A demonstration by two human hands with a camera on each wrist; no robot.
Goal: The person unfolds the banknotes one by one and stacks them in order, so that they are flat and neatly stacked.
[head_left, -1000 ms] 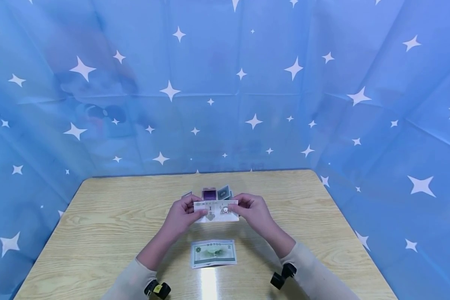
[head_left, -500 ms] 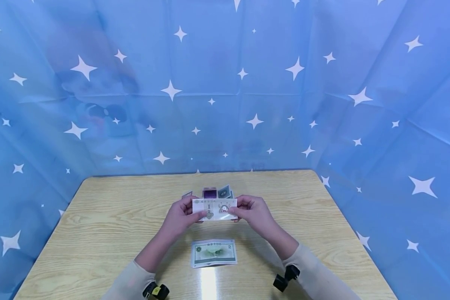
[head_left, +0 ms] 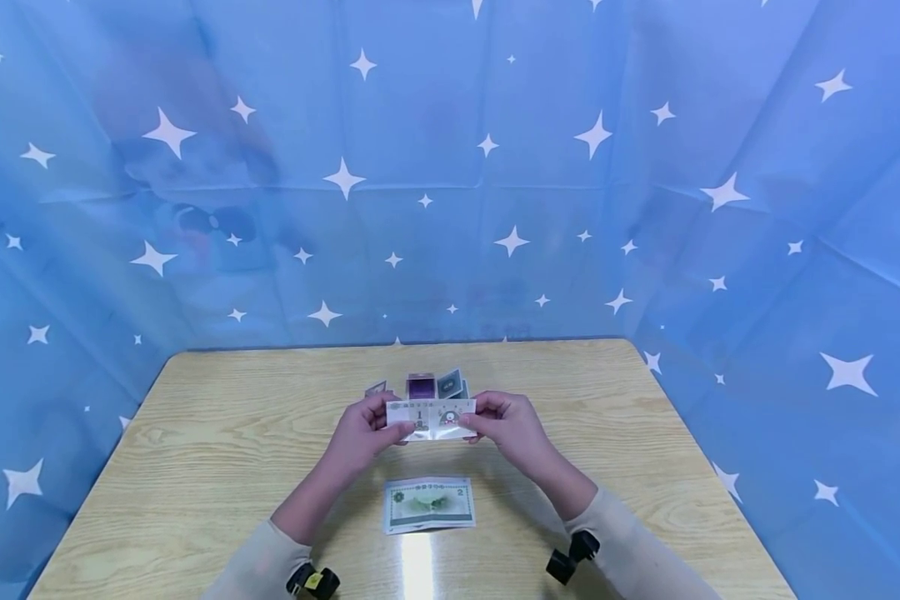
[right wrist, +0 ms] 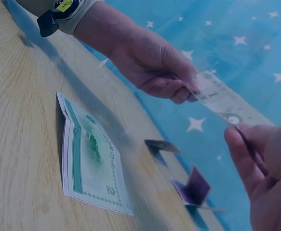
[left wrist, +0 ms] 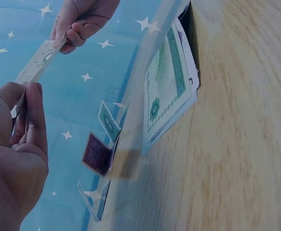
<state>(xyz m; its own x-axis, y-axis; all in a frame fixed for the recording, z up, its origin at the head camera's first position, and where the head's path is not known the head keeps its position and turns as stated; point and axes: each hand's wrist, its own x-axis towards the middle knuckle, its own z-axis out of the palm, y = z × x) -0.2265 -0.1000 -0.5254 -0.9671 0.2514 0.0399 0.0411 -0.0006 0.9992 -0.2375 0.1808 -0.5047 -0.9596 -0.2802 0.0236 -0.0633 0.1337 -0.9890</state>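
Observation:
A pale play banknote (head_left: 435, 418) printed with a 1 is held up above the table, stretched level between both hands. My left hand (head_left: 362, 432) pinches its left end, thumb on the near face. At the other end my right hand (head_left: 513, 429) pinches it the same way. In the left wrist view the banknote (left wrist: 36, 62) runs taut from one hand to the other. Below the hands, nearer to me, lies a small stack of green banknotes (head_left: 429, 505) marked with a 2, creased across the middle.
Behind the held note, several folded notes stand on the wooden table (head_left: 232, 450): a purple one (head_left: 422, 388), a grey-green one (head_left: 449, 384) and one at left (head_left: 376, 388), partly hidden. A starry blue curtain (head_left: 420, 275) hangs along the table's far edge.
The held banknote has risen slightly and its tilt has shifted a little. Both hands keep their grip on its ends. The green stack and the folded notes stay where they were.

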